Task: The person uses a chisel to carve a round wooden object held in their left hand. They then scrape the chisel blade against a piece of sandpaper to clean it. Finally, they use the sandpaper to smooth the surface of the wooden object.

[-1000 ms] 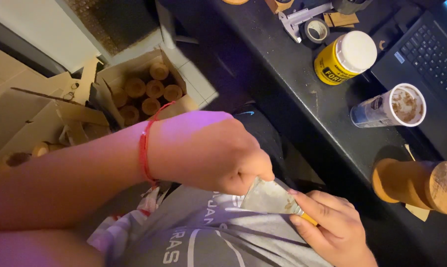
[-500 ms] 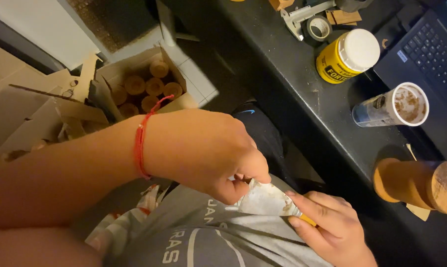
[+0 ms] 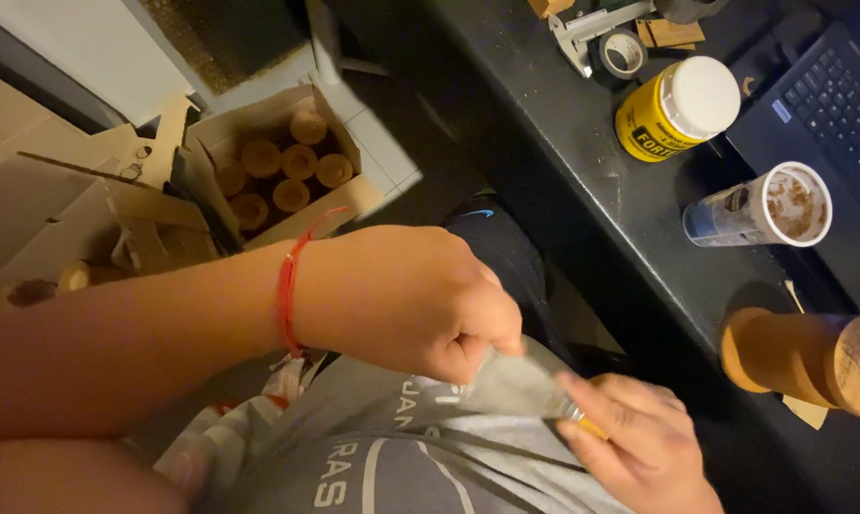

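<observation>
Home craft workshop: dark worktop point(image 3: 582, 162) with tape roll point(image 3: 624, 53), yellow jar point(image 3: 675, 109), laptop point(image 3: 830, 95); cardboard box point(image 3: 277, 167) of wooden cylinders on tile floor.

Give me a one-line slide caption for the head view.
Left hand and right hand pull a small grey crumpled sheet over a grey shirt, beside the black desk.

A single head-worn camera looks steeply down over the person's lap, close in. The left hand point(image 3: 411, 300) fills the middle of the frame and the right hand point(image 3: 639, 447) sits at the lower right, both very near the lens. The dark surface point(image 3: 582, 162) runs diagonally across the upper right; the floor with a cardboard box point(image 3: 277, 171) lies farther off, upper left.
</observation>
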